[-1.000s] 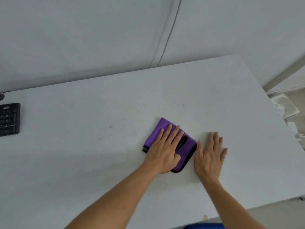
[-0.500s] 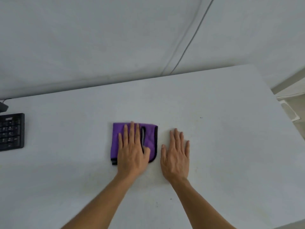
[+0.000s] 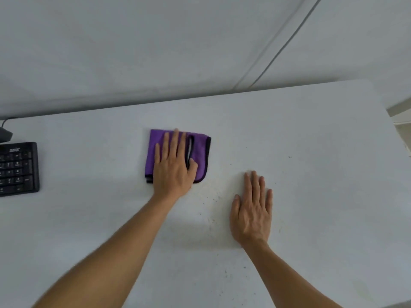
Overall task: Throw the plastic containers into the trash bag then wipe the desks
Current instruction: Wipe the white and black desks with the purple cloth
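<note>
A folded purple cloth (image 3: 201, 156) with a dark hem lies on the white desk (image 3: 311, 134), a little left of centre. My left hand (image 3: 174, 165) presses flat on the cloth, fingers stretched out toward the wall. To the right and nearer to me, my right hand (image 3: 252, 210) rests flat on the bare desk, fingers apart, holding nothing. Small dark specks and faint stains mark the desk around and below my right hand. No plastic container or trash bag is in view.
A black keyboard (image 3: 19, 168) sits at the desk's left edge, with a dark cable behind it. A white wall with a cable (image 3: 287, 43) running down it backs the desk. The desk ends at the right, where the floor (image 3: 403, 130) shows.
My left hand has slid the cloth away from me and to the left across the desk. My right hand has stayed lower, and the gap between my hands has widened.
</note>
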